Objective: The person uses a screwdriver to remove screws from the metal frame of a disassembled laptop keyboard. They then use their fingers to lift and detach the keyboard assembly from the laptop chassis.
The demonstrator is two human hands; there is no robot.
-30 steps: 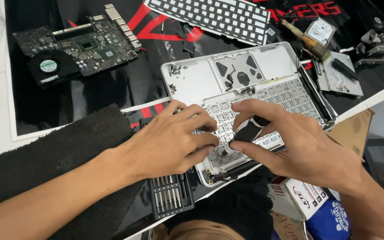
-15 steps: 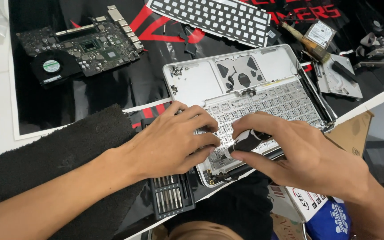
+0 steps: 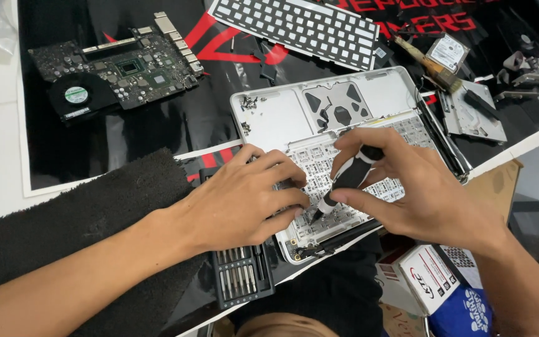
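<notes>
Silver aluminium laptop top case (image 3: pixel 269 118), stripped and turned inner side up, lies near the front edge of a black printed mat (image 3: pixel 157 134), its near corner just over that edge. The person's right hand (image 3: pixel 419 193) pinches a small black-and-white precision screwdriver (image 3: pixel 347 181) between thumb and fingertips, its tip down on the keyboard backing (image 3: pixel 319 162). The left hand (image 3: pixel 244 200) lies flat beside it, fingers spread lightly and pressing the case steady. The screwdriver looks light and slim, best held at its ribbed grip so it can turn without slipping; the thin case looks stiff but easy to scratch or flex, so bracing it at the edge seems wise, and any screws there would be tiny and easily lost. At the mat's far left corner sits a green circuit board with a black fan (image 3: pixel 113 78); a perforated keyboard backlight sheet (image 3: pixel 301 28) lies along the far edge. A screwdriver bit set (image 3: pixel 241 278) rests beside a dark towel (image 3: pixel 70 218).
</notes>
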